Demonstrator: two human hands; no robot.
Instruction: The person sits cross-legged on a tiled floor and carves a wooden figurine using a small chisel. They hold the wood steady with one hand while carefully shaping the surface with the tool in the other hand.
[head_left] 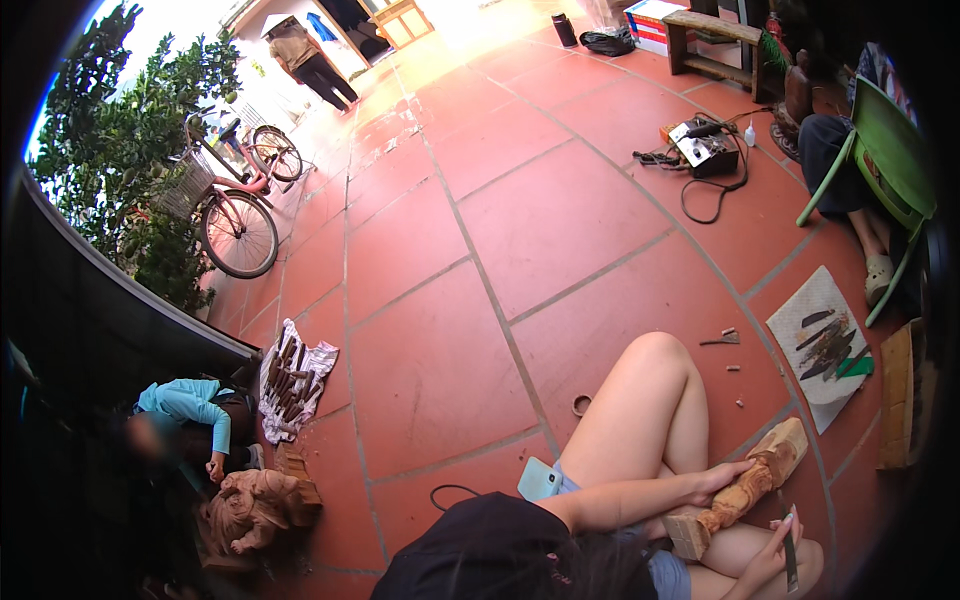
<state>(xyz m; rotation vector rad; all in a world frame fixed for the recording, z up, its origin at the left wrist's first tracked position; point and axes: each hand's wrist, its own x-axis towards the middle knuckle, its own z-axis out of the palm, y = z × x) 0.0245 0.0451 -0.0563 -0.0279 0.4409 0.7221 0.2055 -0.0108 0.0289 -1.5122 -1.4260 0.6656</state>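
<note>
A partly carved piece of wood [750, 488] lies slanting across my lap, with a pale square block at each end and a browner, shaped middle. My left hand [722, 480] is closed on the upper side of that middle part. In my right hand [772, 552], on the near side of the wood, is a slim flat carving tool [791, 560], gripped between fingers and thumb. The tool stands nearly upright, apart from my left hand. Whether its edge touches the wood I cannot tell. A light blue phone [540, 480] sits at my hip.
Right of my legs, a white sheet [818, 345] bears several carving tools. Beyond it are a green chair [893, 150] with a seated person and a corded machine [703, 148]. At left, a person in blue [190, 408] works beside a carved figure [255, 508]. A bicycle [238, 215] stands farther off.
</note>
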